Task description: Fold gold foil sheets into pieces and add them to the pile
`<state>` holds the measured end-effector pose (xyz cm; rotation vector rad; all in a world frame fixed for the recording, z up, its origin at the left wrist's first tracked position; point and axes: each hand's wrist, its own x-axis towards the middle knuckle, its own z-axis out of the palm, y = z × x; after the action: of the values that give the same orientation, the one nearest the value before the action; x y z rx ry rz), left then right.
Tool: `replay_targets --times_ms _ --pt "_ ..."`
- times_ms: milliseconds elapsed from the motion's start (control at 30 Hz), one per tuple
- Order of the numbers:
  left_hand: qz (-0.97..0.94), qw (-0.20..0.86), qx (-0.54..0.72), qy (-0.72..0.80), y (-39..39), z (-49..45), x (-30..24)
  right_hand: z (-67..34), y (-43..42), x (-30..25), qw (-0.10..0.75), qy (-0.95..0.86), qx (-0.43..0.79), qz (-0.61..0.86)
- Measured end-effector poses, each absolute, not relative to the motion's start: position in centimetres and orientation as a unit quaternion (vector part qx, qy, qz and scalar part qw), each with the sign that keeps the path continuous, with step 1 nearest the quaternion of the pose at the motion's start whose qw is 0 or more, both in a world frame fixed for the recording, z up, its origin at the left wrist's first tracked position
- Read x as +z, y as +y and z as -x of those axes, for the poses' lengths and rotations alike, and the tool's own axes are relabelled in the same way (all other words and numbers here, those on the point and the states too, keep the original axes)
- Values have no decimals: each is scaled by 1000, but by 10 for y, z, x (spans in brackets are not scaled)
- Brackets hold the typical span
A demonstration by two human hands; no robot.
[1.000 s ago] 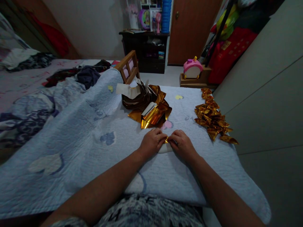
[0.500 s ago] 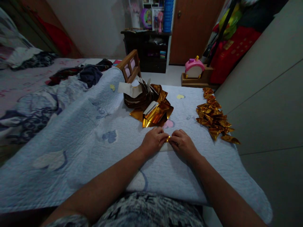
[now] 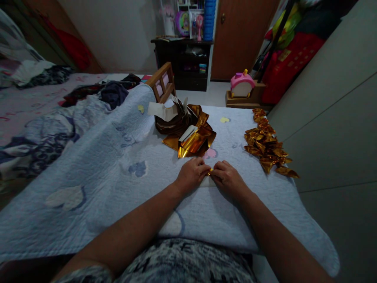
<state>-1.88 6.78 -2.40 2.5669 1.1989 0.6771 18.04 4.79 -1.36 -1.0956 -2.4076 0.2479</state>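
Far left of the hands: rumpled patterned bedding (image 3: 50, 137), with a bundle of dark cloth (image 3: 114, 94) laid beyond it. Left of, beneath and right of the hands: light-blue quilt (image 3: 108, 169), printed with heart motifs, spread as the working surface. Beyond the hands, to the left: slatted wooden rail (image 3: 160, 82), partly covered by the quilt. Ahead and slightly left of the hands: curved stack of foil-faced paper (image 3: 169, 125), its pale edges fanned; gold foil sheets (image 3: 196, 143) are laid at its near side, one showing a white backing.

Centre: left hand (image 3: 193, 175), fingertips pinched on the gold foil piece (image 3: 210, 172). The piece is held between both hands, just above the quilt, and is mostly hidden by fingers. Right hand (image 3: 226, 177), its fingertips pinched on the opposite end.

Beyond the hands, to the right: pink toy (image 3: 242, 84). Right of the hands, well apart: heap of folded gold foil pieces (image 3: 265, 145), trailed along the quilt's edge. Farther right and beyond: red bag (image 3: 294, 63).
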Motion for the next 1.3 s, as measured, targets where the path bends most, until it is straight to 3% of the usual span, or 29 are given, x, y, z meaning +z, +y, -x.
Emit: replay_targets --times_ms 367,600,1000,1300 --pt "-920 20 210 330 62 14 -21 -188 46 -1 213 -881 148 395" --pt "-932 23 170 320 57 13 -16 -198 48 -7 239 -860 205 402" --pt "-931 18 154 331 53 11 -12 -197 45 4 181 -877 156 417" --pt "-928 30 169 331 53 12 -11 -213 45 10 166 -876 194 409"
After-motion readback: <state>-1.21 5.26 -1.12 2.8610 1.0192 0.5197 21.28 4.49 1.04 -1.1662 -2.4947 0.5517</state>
